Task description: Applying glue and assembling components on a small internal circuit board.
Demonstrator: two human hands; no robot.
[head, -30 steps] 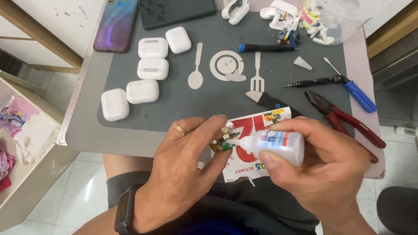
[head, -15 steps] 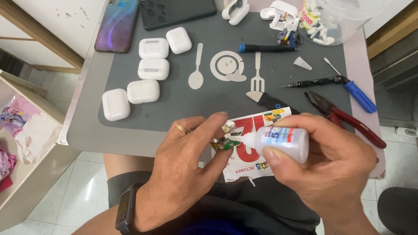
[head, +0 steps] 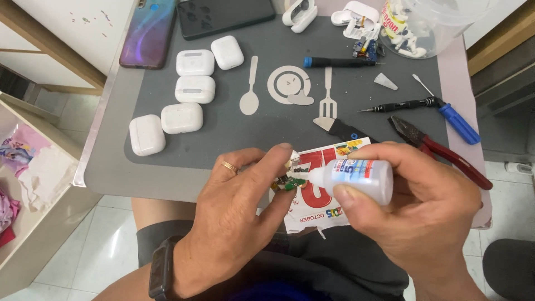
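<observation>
— White plastic, that small glue bottle (head: 356, 177); the right hand (head: 423, 217) has its fingers and thumb wrapped tight round it, the nozzle lying level and pointing left.

— And the nozzle tip?

— Right against a tiny green circuit board (head: 286, 183); the left hand (head: 234, 223) pinches that board between thumb and forefinger, the other fingers curled loosely; a ring sits on one finger, a dark watch (head: 160, 273) on the wrist.

— Where is all this?

— At the near edge of the grey mat (head: 234, 131), over a torn calendar page (head: 309, 206); five white earbud cases (head: 181, 117) lie well apart at the upper left; red-handled pliers (head: 446, 153) and a blue-handled screwdriver (head: 440, 108) rest to the right; a phone (head: 149, 33) lies beyond the mat.
</observation>
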